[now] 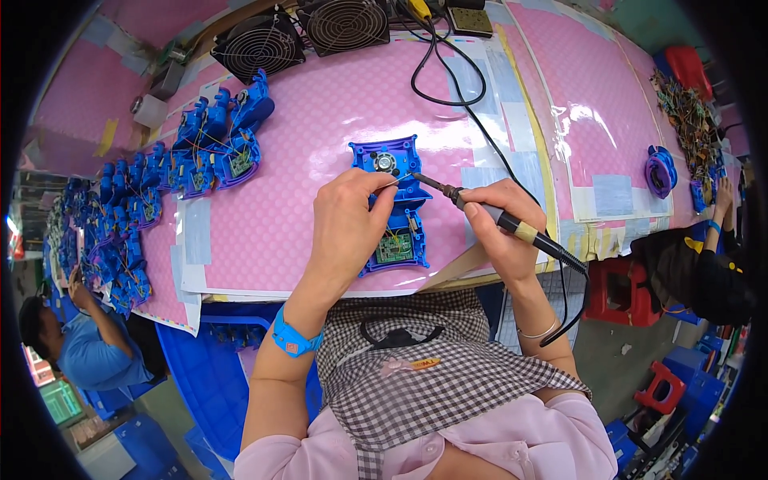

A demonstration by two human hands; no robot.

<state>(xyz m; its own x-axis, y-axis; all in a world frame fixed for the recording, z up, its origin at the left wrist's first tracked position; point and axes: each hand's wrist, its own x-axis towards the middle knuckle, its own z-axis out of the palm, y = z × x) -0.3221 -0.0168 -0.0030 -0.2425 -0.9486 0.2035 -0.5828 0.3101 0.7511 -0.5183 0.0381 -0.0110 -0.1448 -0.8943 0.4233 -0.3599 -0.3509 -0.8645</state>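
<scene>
Soldering the blue plastic housing (392,204) near the surface's front edge.
Your left hand (348,228) pinches thin solder wire; your right hand (500,220) is closed on the soldering iron (480,210). The housing looks light, rigid, with fragile wiring: steady it by its rim.

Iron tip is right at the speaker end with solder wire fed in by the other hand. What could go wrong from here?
1. The left hand pinches the solder wire close to the soldering iron tip; its fingers could get burned.
2. The tip works just above the blue plastic housing, so a slip could melt it.
3. The iron's cable hangs off the table edge; a snag might jerk the right hand.
</scene>
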